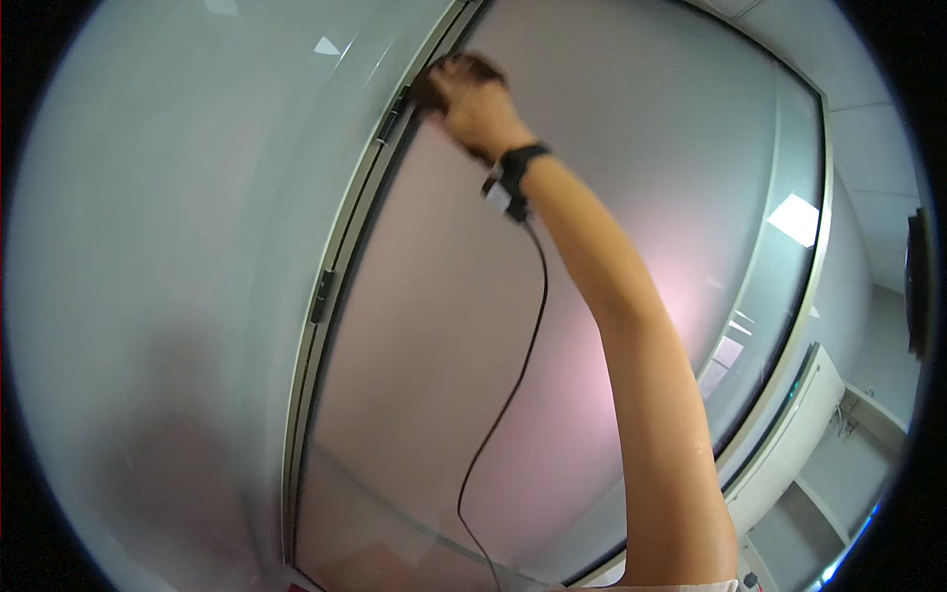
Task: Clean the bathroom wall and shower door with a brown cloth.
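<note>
My right hand (pixel 473 111) is raised at the upper middle, gripping a dark brown, cloth-like thing (pixel 425 90) that is blurred. It is against or just in front of the metal frame edge of a frosted glass panel (pixel 459 296), beside a black hinge (pixel 393 115); contact cannot be told for sure. Round the wrist is a black strap (pixel 524 155) with a small black device (pixel 506 196), from which a thin black cable (pixel 527 348) hangs down across the glass. My left hand is out of view.
A second glossy panel (pixel 170 222) fills the left side, with a dim reflection in it. Another black hinge (pixel 322 296) sits lower on the frame. At the lower right are a white wall-mounted unit (pixel 792 436) and pale shelves (pixel 821 510). A dark object (pixel 917 281) stands at the right rim.
</note>
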Available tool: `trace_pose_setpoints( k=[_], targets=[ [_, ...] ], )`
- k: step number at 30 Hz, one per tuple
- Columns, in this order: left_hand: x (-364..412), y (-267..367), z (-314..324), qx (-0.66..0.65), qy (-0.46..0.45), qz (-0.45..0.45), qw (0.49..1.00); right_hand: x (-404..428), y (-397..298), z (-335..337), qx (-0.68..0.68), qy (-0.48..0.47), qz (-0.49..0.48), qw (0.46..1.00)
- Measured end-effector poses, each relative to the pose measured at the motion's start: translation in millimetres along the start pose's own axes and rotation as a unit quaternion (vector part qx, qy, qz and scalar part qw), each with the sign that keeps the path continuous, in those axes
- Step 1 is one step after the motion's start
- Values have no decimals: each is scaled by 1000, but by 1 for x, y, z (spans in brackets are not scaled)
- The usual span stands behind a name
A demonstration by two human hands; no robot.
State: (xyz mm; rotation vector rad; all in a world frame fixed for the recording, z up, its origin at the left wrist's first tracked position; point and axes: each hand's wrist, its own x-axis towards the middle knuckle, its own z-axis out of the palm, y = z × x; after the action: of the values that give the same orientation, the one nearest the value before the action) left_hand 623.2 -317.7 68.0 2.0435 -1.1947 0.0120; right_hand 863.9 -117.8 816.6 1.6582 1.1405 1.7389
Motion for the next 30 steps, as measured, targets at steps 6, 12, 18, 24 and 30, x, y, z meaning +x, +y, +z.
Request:
trace_pose_setpoints(
  k=[6, 12, 18, 24, 30],
  targets=[
    [-18, -4, 22, 22, 15, 7, 1000, -66, -54, -50, 19, -97, 5, 995],
    [-28, 5, 33, 28, 2, 40, 999, -57, 194, -160, -306, 141, 176, 925],
    [-51, -2, 52, 13, 1, 22, 1000, -36, 65, -139, -78, 13, 174, 982],
    [-57, -1, 42, 69, 25, 31, 997, -112, -146, -51, 150, -21, 9, 988],
    [-46, -13, 62, 84, 45, 18, 995, -265, -345, -18, 297, -249, -97, 917]
  ],
)
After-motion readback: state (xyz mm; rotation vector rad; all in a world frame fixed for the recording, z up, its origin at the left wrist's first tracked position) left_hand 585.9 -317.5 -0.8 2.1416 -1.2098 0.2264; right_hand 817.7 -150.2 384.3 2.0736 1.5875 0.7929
